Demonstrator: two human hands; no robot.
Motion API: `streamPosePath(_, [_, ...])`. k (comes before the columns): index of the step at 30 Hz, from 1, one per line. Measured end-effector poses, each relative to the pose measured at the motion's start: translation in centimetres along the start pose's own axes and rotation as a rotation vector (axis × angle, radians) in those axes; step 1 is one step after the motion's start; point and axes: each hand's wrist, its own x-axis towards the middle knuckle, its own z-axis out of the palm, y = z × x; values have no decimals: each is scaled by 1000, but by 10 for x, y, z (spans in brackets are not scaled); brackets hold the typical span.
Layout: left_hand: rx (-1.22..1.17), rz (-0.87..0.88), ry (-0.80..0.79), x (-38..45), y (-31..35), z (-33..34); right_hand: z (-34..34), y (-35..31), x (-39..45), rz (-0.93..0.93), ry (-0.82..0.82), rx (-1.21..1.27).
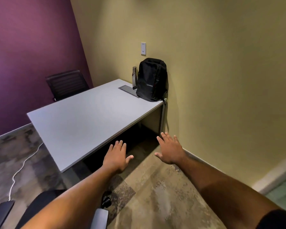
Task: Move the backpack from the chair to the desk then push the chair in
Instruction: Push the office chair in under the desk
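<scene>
While the backpack (151, 80) stands on the desk (89, 116) against the wall, your left hand (116, 157) and right hand (169, 150) hover spread and empty. Grip the chair (45, 207) by its armrests; it probably rolls easily.

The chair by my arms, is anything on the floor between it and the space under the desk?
Nothing visible blocks it. The carpet between the chair and the desk opening shows bare, and both hands are open. The white cable lies off to the left.
</scene>
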Motion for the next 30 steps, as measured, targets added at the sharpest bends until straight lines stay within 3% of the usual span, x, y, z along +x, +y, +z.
streamPosePath(7, [36, 137, -22, -74, -39, 11, 11, -70, -84, 102, 61, 34])
streamPosePath(14, [44, 194, -52, -155, -82, 35, 19, -149, -166, 136, 18, 25])
streamPosePath(30, [29, 110, -58, -317, -147, 46, 39, -262, -274, 128, -31, 143])
